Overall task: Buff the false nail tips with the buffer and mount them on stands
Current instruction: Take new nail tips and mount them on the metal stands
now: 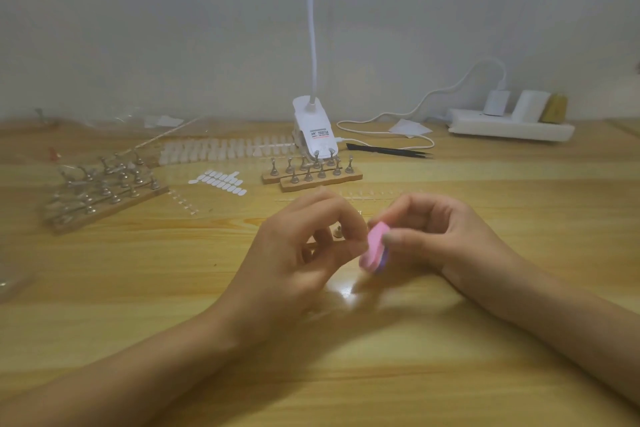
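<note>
Grip: right hand (443, 236) pinches the pink buffer (375, 246) between thumb and fingers; left hand (298, 246) curls its fingertips together against it, and what they hold is too blurred to tell.
Tips: rows of pale false nail tips (225, 149) lie far back, beside the clip lamp (313, 128).
Holders: metal stands (311, 173) stand upright in two wooden bases mid-table; a jumbled stand pile (104, 191) lies at left.
Surface: light wooden table (346, 374), black tweezers (388, 150), power strip (509, 125).
Room: plain pale wall (173, 28).

The pink buffer (375, 248) is tilted at the near centre; whitish nail tips (221, 149) lie in far rows, metal stands (308, 175) beside them
</note>
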Motion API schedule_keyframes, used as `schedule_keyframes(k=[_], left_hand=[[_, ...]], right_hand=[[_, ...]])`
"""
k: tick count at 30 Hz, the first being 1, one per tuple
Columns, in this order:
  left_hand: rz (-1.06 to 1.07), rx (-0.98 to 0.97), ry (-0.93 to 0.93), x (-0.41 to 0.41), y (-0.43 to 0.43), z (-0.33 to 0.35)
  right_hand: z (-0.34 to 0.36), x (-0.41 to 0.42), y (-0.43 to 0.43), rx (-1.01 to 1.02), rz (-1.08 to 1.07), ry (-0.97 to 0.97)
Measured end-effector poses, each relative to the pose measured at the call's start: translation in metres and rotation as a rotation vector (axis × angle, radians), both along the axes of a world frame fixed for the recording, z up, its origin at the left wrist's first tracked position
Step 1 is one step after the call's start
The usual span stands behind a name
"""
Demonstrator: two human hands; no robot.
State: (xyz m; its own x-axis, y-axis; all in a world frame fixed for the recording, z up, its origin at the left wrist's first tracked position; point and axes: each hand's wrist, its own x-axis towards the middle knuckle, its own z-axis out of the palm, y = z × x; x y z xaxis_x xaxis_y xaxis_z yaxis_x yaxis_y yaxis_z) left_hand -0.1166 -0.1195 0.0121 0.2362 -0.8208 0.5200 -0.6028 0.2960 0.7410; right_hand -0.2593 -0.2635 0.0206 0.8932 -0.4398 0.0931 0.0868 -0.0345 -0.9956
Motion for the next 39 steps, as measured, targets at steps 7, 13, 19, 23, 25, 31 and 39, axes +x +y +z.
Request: schedule_keyframes(k=[7,13,19,23,25,31,39], left_hand=[[0.019,-0.013,-0.001,0.0004,-0.0005,-0.0001],[0.018,-0.017,0.024,0.0008,-0.0003,0.0004],[0.029,-0.020,0.011,0.0009,-0.0005,0.0008],[0.026,-0.011,0.034,0.0018,-0.0006,-0.0002],[0.026,-0.006,0.078,0.0028,-0.0015,-0.0004],[0.022,0.014,0.124,0.0034,-0.0012,-0.0009],[0.008,0.013,0.088,0.0019,0.0003,0.0000]], right_hand=[[0.0014,0.0001,0.0035,-0.011,0.023,0.008],[0.0007,-0.0007,0.0030,-0.018,0.048,0.018],[0.0006,-0.0003,0.0026,-0.004,0.049,-0.002],[-0.0006,-0.0007,-0.0007,0.061,-0.065,-0.038],[-0.0005,-0.0012,0.0024,0.000,0.027,-0.020],[-0.0032,-0.0006,-0.0013,0.033,-0.050,-0.031],[-0.0009,0.0006,-0.0019,0.045,-0.030,-0.029]])
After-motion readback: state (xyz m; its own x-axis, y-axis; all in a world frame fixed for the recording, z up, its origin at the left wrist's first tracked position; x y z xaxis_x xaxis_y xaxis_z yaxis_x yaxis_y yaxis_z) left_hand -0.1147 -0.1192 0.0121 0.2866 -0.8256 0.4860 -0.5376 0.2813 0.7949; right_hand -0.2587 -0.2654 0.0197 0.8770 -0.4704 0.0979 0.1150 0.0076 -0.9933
